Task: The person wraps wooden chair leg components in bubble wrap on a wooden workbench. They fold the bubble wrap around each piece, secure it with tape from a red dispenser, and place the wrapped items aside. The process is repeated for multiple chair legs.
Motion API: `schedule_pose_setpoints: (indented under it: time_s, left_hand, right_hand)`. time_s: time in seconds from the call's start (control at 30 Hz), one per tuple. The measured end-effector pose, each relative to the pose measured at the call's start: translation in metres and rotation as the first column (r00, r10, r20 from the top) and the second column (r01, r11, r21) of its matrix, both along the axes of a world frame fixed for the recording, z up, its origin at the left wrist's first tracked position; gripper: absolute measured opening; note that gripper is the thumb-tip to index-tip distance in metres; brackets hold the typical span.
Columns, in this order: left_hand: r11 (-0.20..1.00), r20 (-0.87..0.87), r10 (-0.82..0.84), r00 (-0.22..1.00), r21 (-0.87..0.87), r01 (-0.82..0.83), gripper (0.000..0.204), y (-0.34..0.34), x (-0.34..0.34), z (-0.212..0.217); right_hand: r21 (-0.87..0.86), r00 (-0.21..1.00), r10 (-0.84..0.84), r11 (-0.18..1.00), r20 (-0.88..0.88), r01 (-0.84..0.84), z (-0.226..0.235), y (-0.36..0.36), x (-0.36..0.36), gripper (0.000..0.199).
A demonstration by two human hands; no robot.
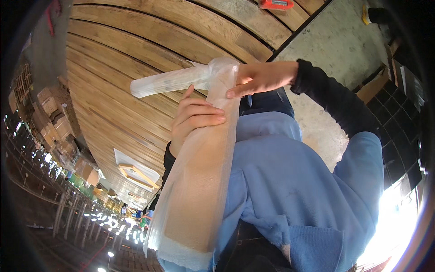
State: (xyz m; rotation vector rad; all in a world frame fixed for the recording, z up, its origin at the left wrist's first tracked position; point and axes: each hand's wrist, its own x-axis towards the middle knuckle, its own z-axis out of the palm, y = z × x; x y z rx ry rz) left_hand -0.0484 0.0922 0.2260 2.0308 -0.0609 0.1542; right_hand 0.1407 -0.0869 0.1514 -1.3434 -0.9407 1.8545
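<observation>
A long, flat, tan piece wrapped in translucent white sheeting [199, 181] leans across my front, slanting from lower left up to the middle. At its upper end a narrower white-wrapped length [167, 82] sticks out leftward over the table; whether the two are joined inside the sheeting cannot be seen. My left hand [195, 118] grips the wrapped piece by its left edge, several fingers lying across its face. My right hand [260, 79] is closed on the sheeting at the upper right edge, thumb on top, other fingers partly hidden behind.
A slatted wooden table [122, 90] runs along the left and far side. On it lie a red tool-like object [276, 4] and a light wooden frame on a white sheet [136, 176]. Grey concrete floor [335, 41] shows at right. Stacked cartons [52, 106] stand far left.
</observation>
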Motion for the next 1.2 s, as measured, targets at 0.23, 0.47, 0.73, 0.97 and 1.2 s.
schedule_pose_setpoints:
  time_s: [0.23,0.47,0.73,0.97,1.2]
  left_hand:
    - [0.937,0.153,0.119,0.981,-0.345,-0.060,0.010,0.011,-0.007,-0.021]
    - [0.820,0.278,0.176,0.944,-0.572,0.015,0.028,0.039,-0.012,0.017]
    - [0.192,0.334,0.091,0.938,-0.930,0.312,0.021,0.113,-0.017,0.093]
    - [-0.354,0.451,0.436,0.778,-0.709,0.610,0.031,0.149,-0.098,-0.010]
    - [-0.340,0.432,0.510,0.744,-0.693,0.636,0.052,0.174,-0.118,-0.077]
  right_hand:
    - [0.151,0.734,-0.574,0.814,0.364,0.561,-0.022,-0.051,-0.052,0.048]
    - [0.590,0.664,-0.748,0.535,-0.003,0.605,0.027,0.019,-0.029,0.072]
    - [0.106,0.450,-0.217,0.801,-0.866,0.589,-0.075,0.075,-0.015,0.089]
    - [0.248,0.974,-0.064,0.969,0.216,0.009,-0.035,0.107,-0.052,0.070]
    - [0.210,0.982,0.112,0.967,0.154,-0.143,-0.061,0.180,-0.107,0.069]
